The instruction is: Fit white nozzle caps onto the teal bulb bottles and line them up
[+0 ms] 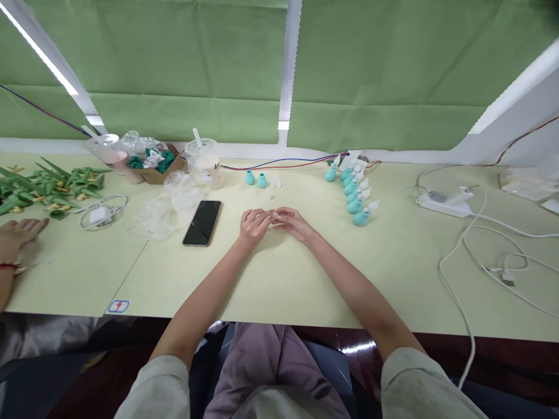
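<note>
Pinching a small white piece [275,215] between them, the left hand [252,228] and right hand [293,222] met near the centre of the frame, fingertips pressed together around it. Both hands probably shared the grip because the piece was so slight; which fingers bore most of the hold was too small to tell. The forearms came up from the bottom edge, clear of the table [283,285], likely to leave the fingers free.

Just above the hands stood two bare pots [262,181] beside some white bits [276,183], seemingly set there for easy reach. Right of centre, filled pots [361,218] ran in a line, each with a white tip at its mouth, perhaps spaced off to keep them apart from the bare ones. The phone [202,223] lay left of the hands, out of their way. At far left, a co-worker's hand [20,235] rested near green parts [56,186].
</note>
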Motion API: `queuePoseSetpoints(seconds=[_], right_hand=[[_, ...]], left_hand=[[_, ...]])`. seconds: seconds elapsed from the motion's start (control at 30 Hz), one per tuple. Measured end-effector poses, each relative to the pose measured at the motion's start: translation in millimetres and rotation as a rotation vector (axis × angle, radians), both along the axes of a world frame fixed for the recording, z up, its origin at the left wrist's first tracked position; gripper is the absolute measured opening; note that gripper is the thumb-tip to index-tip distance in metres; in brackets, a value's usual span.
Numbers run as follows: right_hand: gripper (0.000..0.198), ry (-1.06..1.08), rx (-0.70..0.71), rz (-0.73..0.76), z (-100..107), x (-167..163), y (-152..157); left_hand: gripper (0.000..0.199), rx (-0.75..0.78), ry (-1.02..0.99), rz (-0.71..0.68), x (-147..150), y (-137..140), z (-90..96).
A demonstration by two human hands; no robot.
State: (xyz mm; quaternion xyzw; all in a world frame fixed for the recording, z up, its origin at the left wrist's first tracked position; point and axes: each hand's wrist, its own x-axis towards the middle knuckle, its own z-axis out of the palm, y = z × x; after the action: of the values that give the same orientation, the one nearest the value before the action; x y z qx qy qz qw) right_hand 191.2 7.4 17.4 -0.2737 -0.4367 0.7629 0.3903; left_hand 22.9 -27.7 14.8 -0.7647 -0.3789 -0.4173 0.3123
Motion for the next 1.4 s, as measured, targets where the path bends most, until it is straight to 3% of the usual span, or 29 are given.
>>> queuePoseSetpoints(seconds=[0.13,0.37,0.67,0.83,0.93,1.13,1.4], right_hand=[[0.036,-0.001,0.005,0.034,-0.3,1.0,0.0],[0.036,0.036,0.011,0.004,-4.8,1.1,0.7],[0.035,0.034,-0.001,0.009,-4.6,1.0,1.6],[0.033,0.032,-0.034,-0.038,-2.5,0.1,0.6],[0.033,0.033,-0.033,-0.051,-4.0,-0.8,0.7],[0.031,0.075,0.006,-0.097,-6.4,-4.3,0.1],[0.020,0.087,0.113,-0.160,-5.4,-5.8,-1.0]], left_hand=[[0.020,-0.111,-0.037,-0.042,-1.1,1.0,-4.9],[0.019,-0.106,-0.053,-0.035,2.0,-0.4,-4.3],[0.014,0.059,-0.059,-0.004,3.4,-0.8,3.3],[0.020,-0.085,-0.087,-0.015,3.1,-1.7,3.8],[0.019,-0.092,-0.148,-0.057,3.1,0.3,2.8],[0.016,0.024,-0.163,-0.015,4.2,4.5,2.5],[0.007,0.024,-0.216,-0.043,5.2,4.3,3.0]])
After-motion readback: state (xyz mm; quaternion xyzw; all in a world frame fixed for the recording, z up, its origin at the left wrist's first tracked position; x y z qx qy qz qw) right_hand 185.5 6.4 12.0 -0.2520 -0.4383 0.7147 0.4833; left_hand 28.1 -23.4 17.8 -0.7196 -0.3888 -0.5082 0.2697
